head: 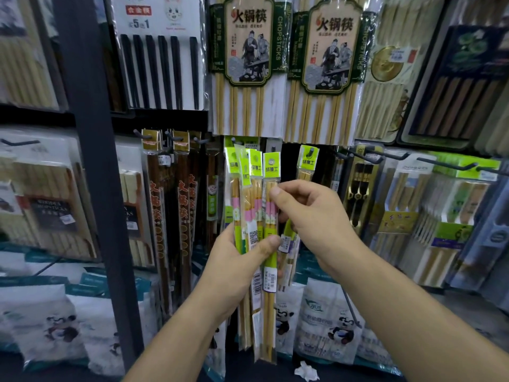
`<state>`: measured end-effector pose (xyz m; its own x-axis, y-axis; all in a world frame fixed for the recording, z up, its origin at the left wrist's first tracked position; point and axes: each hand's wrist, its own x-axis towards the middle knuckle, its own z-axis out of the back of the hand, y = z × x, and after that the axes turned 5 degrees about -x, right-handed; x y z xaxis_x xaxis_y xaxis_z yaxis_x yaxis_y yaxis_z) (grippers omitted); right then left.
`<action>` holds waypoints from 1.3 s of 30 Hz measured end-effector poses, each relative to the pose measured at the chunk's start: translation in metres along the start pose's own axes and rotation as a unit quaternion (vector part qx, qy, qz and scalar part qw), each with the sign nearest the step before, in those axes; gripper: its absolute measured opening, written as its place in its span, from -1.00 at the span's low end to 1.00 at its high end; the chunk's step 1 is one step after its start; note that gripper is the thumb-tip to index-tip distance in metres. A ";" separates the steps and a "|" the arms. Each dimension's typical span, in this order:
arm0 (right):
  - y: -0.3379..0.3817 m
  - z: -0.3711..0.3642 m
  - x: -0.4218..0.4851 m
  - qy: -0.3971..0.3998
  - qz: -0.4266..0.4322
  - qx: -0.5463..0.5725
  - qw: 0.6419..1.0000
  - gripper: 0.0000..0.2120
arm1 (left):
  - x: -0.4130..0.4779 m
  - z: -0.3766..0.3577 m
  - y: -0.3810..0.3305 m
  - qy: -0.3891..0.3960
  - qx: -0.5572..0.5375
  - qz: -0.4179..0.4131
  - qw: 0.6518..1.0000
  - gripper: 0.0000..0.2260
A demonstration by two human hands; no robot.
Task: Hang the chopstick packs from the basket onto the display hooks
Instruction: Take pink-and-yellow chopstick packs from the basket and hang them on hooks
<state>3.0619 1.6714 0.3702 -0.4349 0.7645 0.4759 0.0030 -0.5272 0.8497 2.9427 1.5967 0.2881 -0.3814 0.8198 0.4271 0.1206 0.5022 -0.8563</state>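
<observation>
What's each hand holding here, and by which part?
The left hand grips the bundle of chopstick packs around mid-length. The right hand pinches the rightmost pack just below its green header card.

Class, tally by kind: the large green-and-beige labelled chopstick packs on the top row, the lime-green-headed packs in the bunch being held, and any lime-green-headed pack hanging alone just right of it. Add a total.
Large green-and-beige labelled bamboo chopstick packs, top row: 2
Lime-green-headed packs in the held bunch: 4
Lime-green-headed pack hanging alone: 1
Total: 7
</observation>
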 end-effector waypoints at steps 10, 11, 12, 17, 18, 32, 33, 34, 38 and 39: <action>0.001 0.020 0.018 -0.122 0.033 -0.004 0.992 -0.78 | 0.001 0.000 -0.001 -0.041 -0.023 0.008 0.999 -0.87; 0.001 0.024 0.020 -0.128 0.031 -0.009 0.991 -0.77 | 0.001 0.001 -0.001 -0.044 -0.029 0.012 0.999 -0.80; 0.000 0.026 0.022 -0.132 0.027 -0.015 0.991 -0.76 | 0.002 0.001 0.000 -0.048 -0.034 0.012 0.998 -0.76; -0.006 0.028 0.028 -0.151 0.011 -0.025 0.988 -0.71 | 0.003 0.003 0.001 -0.052 -0.041 0.010 0.998 -0.76; -0.007 0.028 0.029 -0.152 0.008 -0.023 0.988 -0.70 | 0.003 0.002 0.002 -0.052 -0.042 0.011 0.998 -0.78; -0.016 0.023 0.029 -0.143 -0.021 -0.018 0.989 -0.59 | 0.003 0.002 0.002 -0.034 -0.022 -0.003 0.999 -0.80; -0.017 0.023 0.030 -0.140 -0.025 -0.029 0.989 -0.58 | 0.002 0.001 0.000 -0.033 -0.024 -0.004 0.999 -0.75; -0.019 0.023 0.031 -0.136 -0.031 -0.040 0.989 -0.57 | 0.002 0.000 -0.001 -0.032 -0.028 -0.004 0.999 -0.71; -0.025 0.025 0.028 -0.142 -0.035 -0.076 0.986 -0.63 | 0.000 -0.001 -0.004 -0.034 -0.037 0.003 0.999 -0.82; -0.026 0.025 0.027 -0.148 -0.032 -0.086 0.985 -0.67 | -0.001 -0.001 -0.004 -0.034 -0.038 0.009 0.999 -0.85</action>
<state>3.0727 1.7151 0.3663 -0.1473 0.8598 0.4889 -0.1801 -0.5093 0.8415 2.9433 1.5944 0.2912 -0.4398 0.8093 0.3893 0.1963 0.5096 -0.8377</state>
